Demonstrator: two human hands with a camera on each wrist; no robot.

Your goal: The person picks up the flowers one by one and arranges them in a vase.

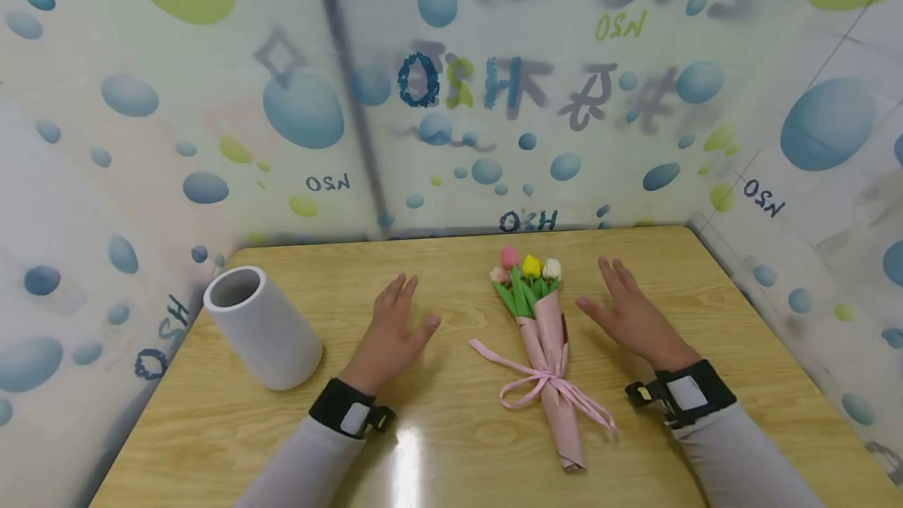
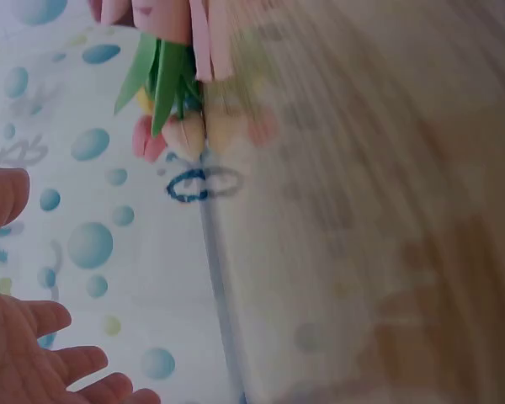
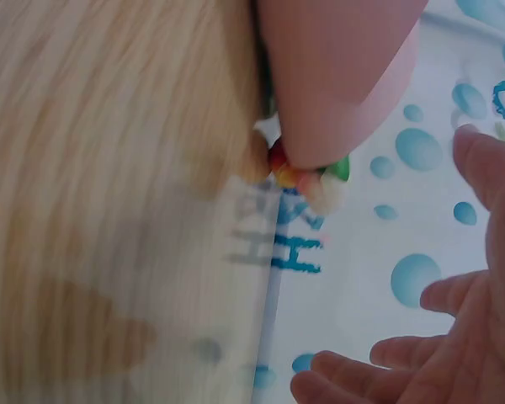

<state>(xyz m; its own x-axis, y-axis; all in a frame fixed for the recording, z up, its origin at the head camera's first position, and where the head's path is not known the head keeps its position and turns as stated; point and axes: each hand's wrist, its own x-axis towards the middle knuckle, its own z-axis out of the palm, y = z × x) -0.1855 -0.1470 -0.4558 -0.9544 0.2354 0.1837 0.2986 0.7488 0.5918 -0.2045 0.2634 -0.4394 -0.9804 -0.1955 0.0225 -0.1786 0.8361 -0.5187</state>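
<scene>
A bouquet of tulips [image 1: 550,351] in pink wrapping paper, tied with a pink ribbon [image 1: 546,379], lies on the wooden table with its blooms toward the back. Pink, yellow and white flower heads show at its far end. To the left of it my left hand [image 1: 392,333] hovers with fingers extended, holding nothing. My right hand [image 1: 638,324] is on the bouquet's other side, fingers also extended and touching nothing. Both wrist views show the spread fingers apart from the bouquet. A white cylindrical vase [image 1: 271,335] stands left of my left hand.
The light wooden table [image 1: 451,288] ends at a curtain [image 1: 451,163] printed with blue and green bubbles, which also runs along both sides. Each wrist wears a black strap with a small camera. Light glares off the table's near part.
</scene>
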